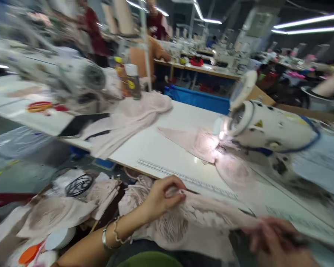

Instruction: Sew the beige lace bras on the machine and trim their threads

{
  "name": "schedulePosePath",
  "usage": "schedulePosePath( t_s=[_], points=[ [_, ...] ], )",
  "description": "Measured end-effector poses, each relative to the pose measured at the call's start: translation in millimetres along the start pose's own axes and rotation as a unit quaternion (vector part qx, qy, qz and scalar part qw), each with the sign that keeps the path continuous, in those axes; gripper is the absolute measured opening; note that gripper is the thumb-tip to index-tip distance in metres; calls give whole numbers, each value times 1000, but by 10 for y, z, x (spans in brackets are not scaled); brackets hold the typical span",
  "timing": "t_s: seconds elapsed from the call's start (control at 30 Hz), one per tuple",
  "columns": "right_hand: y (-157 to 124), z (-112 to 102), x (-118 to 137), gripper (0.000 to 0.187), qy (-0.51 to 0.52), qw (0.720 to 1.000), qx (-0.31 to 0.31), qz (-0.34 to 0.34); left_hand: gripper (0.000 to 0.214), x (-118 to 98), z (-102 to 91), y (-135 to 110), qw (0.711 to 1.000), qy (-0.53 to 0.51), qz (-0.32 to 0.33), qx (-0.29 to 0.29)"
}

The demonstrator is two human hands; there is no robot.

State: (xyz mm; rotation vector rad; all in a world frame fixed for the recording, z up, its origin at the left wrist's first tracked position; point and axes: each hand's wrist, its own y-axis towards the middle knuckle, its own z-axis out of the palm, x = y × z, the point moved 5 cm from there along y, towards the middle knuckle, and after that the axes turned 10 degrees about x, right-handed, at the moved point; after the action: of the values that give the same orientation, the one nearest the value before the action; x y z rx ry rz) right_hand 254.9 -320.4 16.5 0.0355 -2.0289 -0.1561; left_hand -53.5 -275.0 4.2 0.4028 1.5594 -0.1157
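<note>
Lace garment [208, 214], pale pink, rumpled, left hand [164, 196] pinching

Left hand [165, 195] pinched, forearm [133, 219] slanted, right hand [280, 237] (blurred) curled.

- Along the table's [183, 116] near edge: a ruler [180, 176]; before it, the garment [208, 211], between left hand [165, 196] and right hand [280, 237].
- Right end: a sewing machine [281, 124] (a bra piece [236, 168] lies beneath its head).
- Left: a fabric heap [133, 115], bottles [133, 82] behind.
- Beyond the far edge: a bin [200, 99].
</note>
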Motion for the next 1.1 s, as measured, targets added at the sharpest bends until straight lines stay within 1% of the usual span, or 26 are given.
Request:
schedulePosePath(
  t_s=[0.03, 0.07, 0.13, 0.2, 0.37, 0.43, 0.53, 0.7, 0.77, 0.9, 0.93, 1.0, 1.03, 1.07, 1.1],
  points=[
    [-51, -7, 6, 47, 14, 1000, -13, 17, 10, 19, -24, -16, 1000, -1, -3, -20],
    [-77, 22, 17, 51, 55, 998, 1, 33, 12, 41, -51, -24, 999, 0, -2, -38],
    [-63, 108, 52, 49, 108, 991, 47, 60, 16, 100, -96, -11, 998, 8, -4, -57],
    [-9, 133, 94, 46, 142, 987, 47, 58, 19, 154, -129, 13, 997, 20, -5, -71],
    [7, 122, 135, 40, 152, 986, 34, 63, 21, 197, -143, 15, 995, 20, -27, -90],
    [-8, 115, 139, 41, 151, 986, 32, 66, 21, 184, -145, 20, 995, 26, -17, -91],
    [-2, 104, 147, 41, 164, 984, 26, 66, 22, 172, -154, 36, 993, 38, 7, -108],
    [-4, 58, 111, 44, 163, 984, 24, 73, 25, 132, -105, 32, 988, 48, -3, -150],
    [-15, 12, 68, 43, 150, 986, 18, 67, 23, 76, -69, 35, 989, 38, 14, -141],
    [4, -49, -28, 42, 135, 988, 9, 68, 20, -44, -17, 45, 993, 29, 63, -94],
    [11, -62, -24, 42, 118, 991, -7, 65, 20, -69, -4, 41, 993, 31, 69, -87],
    [10, -93, 67, 39, 39, 996, -74, 32, 19, -113, 41, 27, 994, 36, 72, -74],
    [0, -90, 160, 36, -14, 994, -109, -6, 18, -131, 78, 20, 995, 37, 68, -64],
    [-11, -56, 274, 31, -65, 988, -128, -55, 17, -145, 124, 15, 996, 38, 62, -52],
    [-19, 17, 391, 26, -109, 981, -121, -108, 16, -155, 174, 10, 997, 37, 52, -39]
  ],
)
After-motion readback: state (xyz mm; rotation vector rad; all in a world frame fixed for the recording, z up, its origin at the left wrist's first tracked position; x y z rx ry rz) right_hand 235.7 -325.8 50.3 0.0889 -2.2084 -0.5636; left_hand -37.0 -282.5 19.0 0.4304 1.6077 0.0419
